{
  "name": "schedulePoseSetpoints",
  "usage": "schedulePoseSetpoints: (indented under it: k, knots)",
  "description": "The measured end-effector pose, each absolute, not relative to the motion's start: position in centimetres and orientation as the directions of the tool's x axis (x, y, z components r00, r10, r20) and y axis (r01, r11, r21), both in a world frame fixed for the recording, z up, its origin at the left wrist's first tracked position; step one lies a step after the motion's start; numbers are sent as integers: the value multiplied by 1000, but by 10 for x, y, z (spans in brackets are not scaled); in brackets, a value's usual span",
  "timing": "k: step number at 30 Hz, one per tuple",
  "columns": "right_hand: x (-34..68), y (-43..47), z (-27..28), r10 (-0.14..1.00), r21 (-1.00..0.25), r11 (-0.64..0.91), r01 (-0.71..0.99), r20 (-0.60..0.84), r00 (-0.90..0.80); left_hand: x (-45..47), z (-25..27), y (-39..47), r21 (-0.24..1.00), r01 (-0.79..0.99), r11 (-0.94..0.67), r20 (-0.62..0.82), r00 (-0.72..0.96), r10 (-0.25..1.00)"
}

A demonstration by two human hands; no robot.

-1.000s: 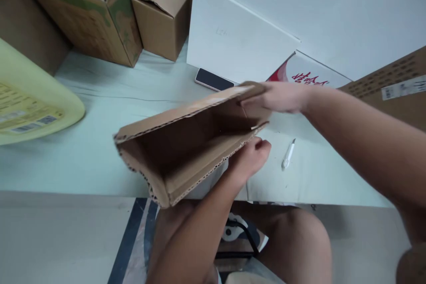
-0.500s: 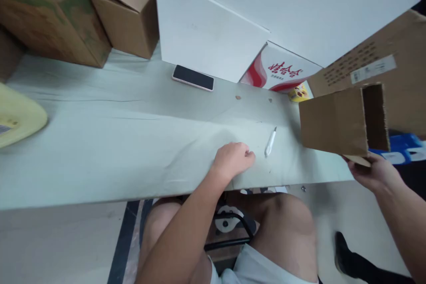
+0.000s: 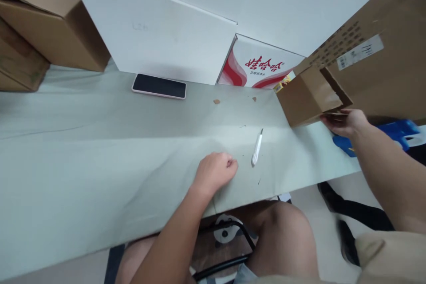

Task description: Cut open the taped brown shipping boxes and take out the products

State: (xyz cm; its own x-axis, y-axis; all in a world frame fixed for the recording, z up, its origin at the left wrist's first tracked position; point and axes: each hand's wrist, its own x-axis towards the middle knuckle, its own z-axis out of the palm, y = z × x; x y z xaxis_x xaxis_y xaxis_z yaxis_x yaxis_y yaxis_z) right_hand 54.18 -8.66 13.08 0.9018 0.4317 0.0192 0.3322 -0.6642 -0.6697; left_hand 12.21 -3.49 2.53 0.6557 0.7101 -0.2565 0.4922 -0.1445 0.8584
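Evidently, the small cardboard box [image 3: 296, 102] is carried by its near end: it lies just beyond and to the left of the right hand's fingertips. That right hand [image 3: 348, 122] has its fingers bent nearly together on the edge and a flap, probably because a thin edge gives an easy pinch. The box tilts, its lower corner seemingly at the table [image 3: 83, 164], perhaps to take some weight off the fingers; whether it truly rests there I cannot tell.

Just past the box, farther from those fingers, a yellow packet [image 3: 284, 82] is partly hidden. Behind the fingers' reach stands a large brown carton [image 3: 392, 62], and blue packaging [image 3: 396, 133] lies near the right wrist.

Well apart to the left, the left hand [image 3: 214, 171] rests on the table, fingers curled into a loose fist with nothing showing in it, likely just propping the arm. A white cutter [image 3: 257, 148] lies near, right of its knuckles, handle end towards the person, perhaps for easy reach. Beyond those fingers are two scraps [image 3: 216, 101], and farther left a phone [image 3: 159, 86], set against the white panel [image 3: 166, 31], presumably out of the way.
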Motion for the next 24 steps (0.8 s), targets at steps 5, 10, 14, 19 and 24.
schedulePoseSetpoints:
  k: [5, 10, 14, 19, 24]
  knots:
    - [552, -49, 127, 344, -839, -543, 28, -192, 919, 130, 18, -24, 845, 505, -174, -249, 660, 709]
    - [555, -12, 118, 388, -863, -504, 7, -219, 895, 139, 15, -19, 866, 461, -194, -168, 633, 756]
    - [546, 17, 107, 524, -820, -565, 95, -268, 808, 140, 14, -20, 905, 379, -195, -62, 571, 819]
    - [507, 37, 82, 666, -743, -621, 250, -333, 667, 137, 14, -19, 928, 310, -208, 23, 509, 861]
    - [444, 42, 68, 840, -715, -506, 482, -283, 463, 131, 18, -22, 946, 272, -176, 19, 495, 869]
